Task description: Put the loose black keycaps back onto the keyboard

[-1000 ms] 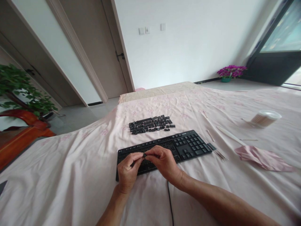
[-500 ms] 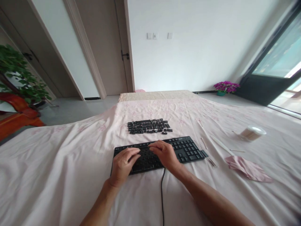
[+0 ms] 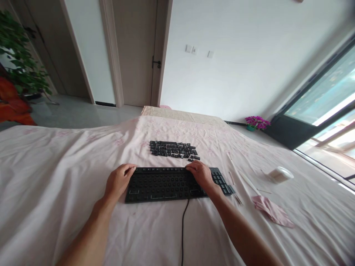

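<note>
A black computer keyboard lies on the cloth with its main letter block stripped of keycaps, while the top row and the number pad still have theirs. My left hand pinches the keyboard at its upper left corner, thumb and fingers together. Along the top edge, right of the middle, my right hand has its fingers closed on the keyboard; its palm hides some keys beneath. Beyond the keyboard, the loose black keycaps are laid out in rows. A black cable runs from the keyboard toward me.
On the right lie a pink cloth, a white stick-like tool, several cotton swabs and a clear round tub. The pink floral cloth is wrinkled. Purple flowers stand on the floor beyond.
My left hand has moved left from the bare letter block to the keyboard's corner. My right hand has shifted slightly right along the top edge. The view has tilted.
</note>
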`<state>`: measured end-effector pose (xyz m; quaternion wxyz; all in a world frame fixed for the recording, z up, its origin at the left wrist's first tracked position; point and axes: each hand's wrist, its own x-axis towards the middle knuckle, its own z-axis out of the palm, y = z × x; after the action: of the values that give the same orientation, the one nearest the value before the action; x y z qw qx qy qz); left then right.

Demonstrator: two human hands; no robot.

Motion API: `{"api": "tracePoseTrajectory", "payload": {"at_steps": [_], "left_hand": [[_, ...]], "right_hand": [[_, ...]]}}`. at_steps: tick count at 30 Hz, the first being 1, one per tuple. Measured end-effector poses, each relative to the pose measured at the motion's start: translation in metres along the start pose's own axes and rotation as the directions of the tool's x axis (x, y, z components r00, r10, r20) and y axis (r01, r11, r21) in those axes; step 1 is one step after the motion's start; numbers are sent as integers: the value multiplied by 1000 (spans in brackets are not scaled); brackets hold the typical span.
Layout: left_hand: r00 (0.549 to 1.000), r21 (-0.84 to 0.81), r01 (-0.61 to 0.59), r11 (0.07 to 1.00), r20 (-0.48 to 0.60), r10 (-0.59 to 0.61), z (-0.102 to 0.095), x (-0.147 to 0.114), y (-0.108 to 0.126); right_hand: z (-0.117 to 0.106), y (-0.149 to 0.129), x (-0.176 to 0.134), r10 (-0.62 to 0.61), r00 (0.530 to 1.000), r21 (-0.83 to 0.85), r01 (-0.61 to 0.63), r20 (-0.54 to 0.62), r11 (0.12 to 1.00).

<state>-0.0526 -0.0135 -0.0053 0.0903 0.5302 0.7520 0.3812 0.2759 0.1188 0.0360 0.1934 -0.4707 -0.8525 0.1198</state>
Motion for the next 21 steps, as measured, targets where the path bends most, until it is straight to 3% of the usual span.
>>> {"api": "tracePoseTrajectory", "payload": {"at_steps": [9,21], "left_hand": [[998,-6,38,999,50,-38,-6,-1,5],[997,-43,56,998,48,-53,-10,-2,12]], "right_hand": [[-9,-11,0,-121,992,-153,126,45,980],[-10,-20,1,-257,961,-376,278,106,884]]}}
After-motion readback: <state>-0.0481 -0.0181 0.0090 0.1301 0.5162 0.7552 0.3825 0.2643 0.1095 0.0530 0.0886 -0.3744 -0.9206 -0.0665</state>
